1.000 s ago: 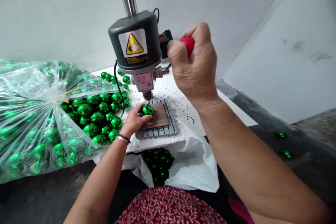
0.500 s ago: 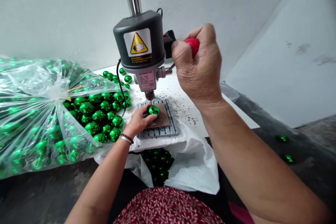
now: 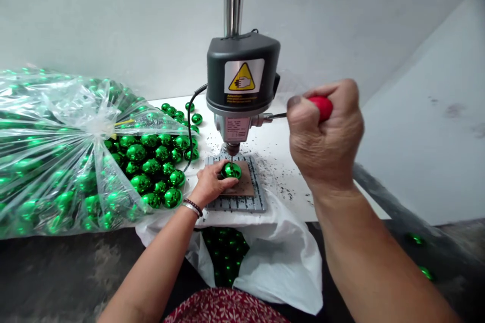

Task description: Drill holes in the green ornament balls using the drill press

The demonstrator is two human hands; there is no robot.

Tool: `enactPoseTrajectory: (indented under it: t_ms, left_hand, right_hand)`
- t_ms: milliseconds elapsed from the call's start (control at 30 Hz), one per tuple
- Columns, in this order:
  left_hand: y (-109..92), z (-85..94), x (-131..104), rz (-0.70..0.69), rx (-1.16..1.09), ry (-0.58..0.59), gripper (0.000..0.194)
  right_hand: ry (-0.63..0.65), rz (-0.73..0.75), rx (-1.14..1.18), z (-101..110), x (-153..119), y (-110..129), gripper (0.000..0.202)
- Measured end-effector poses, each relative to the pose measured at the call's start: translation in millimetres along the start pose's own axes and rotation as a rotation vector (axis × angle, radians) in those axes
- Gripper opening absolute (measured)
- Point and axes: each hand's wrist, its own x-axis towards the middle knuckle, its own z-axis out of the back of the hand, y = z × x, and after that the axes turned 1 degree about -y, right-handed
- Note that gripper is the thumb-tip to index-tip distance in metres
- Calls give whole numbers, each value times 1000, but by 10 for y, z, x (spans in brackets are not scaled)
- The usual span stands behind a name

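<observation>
A dark grey bench drill (image 3: 244,73) with a yellow warning label stands on a white table. Its bit points down at a shiny green ball (image 3: 231,170), which rests on a brown board (image 3: 242,189) on the slotted grey base (image 3: 257,197). Fingers and thumb of my left hand (image 3: 212,182) are closed around the ball from the left. My right hand (image 3: 328,136) is wrapped round the red knob (image 3: 322,107) of the drill's lever, to the right of the motor housing.
A clear plastic bag (image 3: 94,128) of green balls spreads over the left side, with loose balls (image 3: 196,119) beside it. Dark shavings dot the white table (image 3: 280,161). Below its front edge, a white sack (image 3: 282,257) holds more green balls. Two green balls (image 3: 417,238) lie at the lower right.
The camera view has turned, so the drill appears farther right. My right hand and the red knob are lower relative to the motor housing. The left hand still holds the ball under the bit.
</observation>
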Motion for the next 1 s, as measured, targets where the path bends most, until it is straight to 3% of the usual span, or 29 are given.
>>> enactPoseTrajectory:
  t_ms: [367,1000]
  left_hand:
    - [34,-19,3,-29,-4,-7,59]
    - [34,10,-9,-72,0,10,52]
  right_hand:
    - [-3,-5,-98,126,-191,24,10]
    - [-146,-8,-15,2,-634,-203,18]
